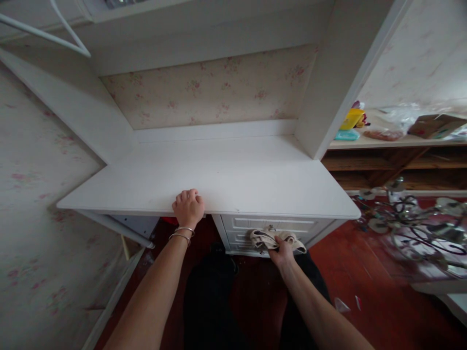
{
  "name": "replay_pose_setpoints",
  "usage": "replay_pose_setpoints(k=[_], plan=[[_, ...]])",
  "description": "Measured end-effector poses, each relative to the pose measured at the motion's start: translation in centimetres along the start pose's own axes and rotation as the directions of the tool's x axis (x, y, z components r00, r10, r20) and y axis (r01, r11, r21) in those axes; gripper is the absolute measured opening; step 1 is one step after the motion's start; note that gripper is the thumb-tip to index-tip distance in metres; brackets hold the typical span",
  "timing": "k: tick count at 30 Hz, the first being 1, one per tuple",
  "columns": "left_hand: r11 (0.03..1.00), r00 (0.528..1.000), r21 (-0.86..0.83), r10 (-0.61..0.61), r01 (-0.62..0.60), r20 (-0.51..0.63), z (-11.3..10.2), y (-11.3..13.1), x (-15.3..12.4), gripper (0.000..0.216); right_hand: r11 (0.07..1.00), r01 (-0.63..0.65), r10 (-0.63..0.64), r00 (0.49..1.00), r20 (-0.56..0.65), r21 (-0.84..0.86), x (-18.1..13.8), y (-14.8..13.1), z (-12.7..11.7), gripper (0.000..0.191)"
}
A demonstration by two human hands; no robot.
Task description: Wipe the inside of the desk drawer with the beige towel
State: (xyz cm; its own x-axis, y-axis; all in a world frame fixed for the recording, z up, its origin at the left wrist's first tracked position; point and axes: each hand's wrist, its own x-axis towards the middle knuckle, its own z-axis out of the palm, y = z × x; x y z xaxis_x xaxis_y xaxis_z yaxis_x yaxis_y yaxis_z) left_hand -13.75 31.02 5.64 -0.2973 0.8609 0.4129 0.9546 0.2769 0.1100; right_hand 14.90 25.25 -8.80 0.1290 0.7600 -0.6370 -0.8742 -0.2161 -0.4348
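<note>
My left hand [188, 206] on the desk [233, 180] at eight o'clock, grip unclear, right hand [282, 252] clutching cloth [263, 238] at five

Two thin bangles [185, 228] on the left wrist [187, 222], black trousers [208, 296].

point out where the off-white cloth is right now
In the head view, the off-white cloth is right of centre, held in the right hand in front of the white drawers.
</note>
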Motion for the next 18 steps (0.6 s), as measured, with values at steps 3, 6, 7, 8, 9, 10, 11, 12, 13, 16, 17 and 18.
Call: replay_pose_setpoints(k=[3, 6, 7, 8, 9, 10, 11, 12, 13, 16, 17, 18], plan=[[1.000, 1.000, -0.006, -0.005, 0.005, 0.000, 0.0, 0.0, 0.0, 0.029, 0.999, 0.035, -0.032, 0.986, -0.161, 0.014, -0.3, -4.3, -1.6, 0.043], [1.000, 1.000, -0.011, -0.008, 0.008, 0.000, 0.0, 0.0, 0.0, 0.029, 0.996, 0.089, -0.081, 0.973, -0.218, 0.027, -1.4, -8.3, -2.2, 0.043], [1.000, 1.000, -0.010, -0.007, 0.007, -0.001, 0.1, 0.0, 0.0, 0.029, 0.994, 0.106, -0.097, 0.972, -0.215, 0.032, -2.0, -9.4, -2.1, 0.042], [1.000, 1.000, -0.010, -0.006, 0.006, -0.003, 0.1, 0.0, 0.0, 0.029, 0.992, 0.123, -0.113, 0.973, -0.202, 0.038, -2.7, -10.4, -2.0, 0.041], [1.000, 1.000, -0.008, -0.004, 0.004, -0.005, 0.1, 0.0, 0.0, 0.029, 0.989, 0.142, -0.131, 0.975, -0.179, 0.045, -3.5, -11.3, -1.7, 0.040], [1.000, 1.000, -0.007, -0.004, 0.004, -0.006, 0.1, -0.1, 0.0, 0.030, 0.986, 0.159, -0.150, 0.978, -0.147, 0.052, -4.4, -12.0, -1.3, 0.040], [1.000, 1.000, -0.004, -0.004, 0.004, -0.009, 0.1, -0.1, 0.0, 0.030, 0.983, 0.174, -0.167, 0.980, -0.109, 0.059, -5.3, -12.6, -0.8, 0.039], [1.000, 1.000, -0.002, -0.005, 0.004, -0.010, 0.1, -0.1, 0.0, 0.030, 0.981, 0.182, -0.178, 0.982, -0.070, 0.065, -6.2, -12.9, -0.3, 0.039], [1.000, 1.000, -0.001, -0.005, 0.005, -0.011, 0.2, -0.1, 0.0, 0.030, 0.981, 0.182, -0.180, 0.983, -0.038, 0.071, -7.2, -13.1, 0.3, 0.039], [1.000, 1.000, 0.002, -0.008, 0.008, -0.005, 0.1, 0.0, -0.1, 0.029, 0.989, 0.125, -0.125, 0.992, -0.002, 0.083, -9.5, -12.3, 2.0, 0.039], [1.000, 1.000, 0.002, -0.008, 0.008, -0.002, 0.1, 0.0, -0.1, 0.029, 0.992, 0.097, -0.097, 0.995, -0.005, 0.085, -10.1, -11.6, 2.5, 0.039], [1.000, 1.000, 0.003, -0.009, 0.009, 0.000, 0.0, 0.0, -0.1, 0.029, 0.994, 0.070, -0.070, 0.998, -0.006, 0.085, -10.5, -10.8, 2.9, 0.040]])
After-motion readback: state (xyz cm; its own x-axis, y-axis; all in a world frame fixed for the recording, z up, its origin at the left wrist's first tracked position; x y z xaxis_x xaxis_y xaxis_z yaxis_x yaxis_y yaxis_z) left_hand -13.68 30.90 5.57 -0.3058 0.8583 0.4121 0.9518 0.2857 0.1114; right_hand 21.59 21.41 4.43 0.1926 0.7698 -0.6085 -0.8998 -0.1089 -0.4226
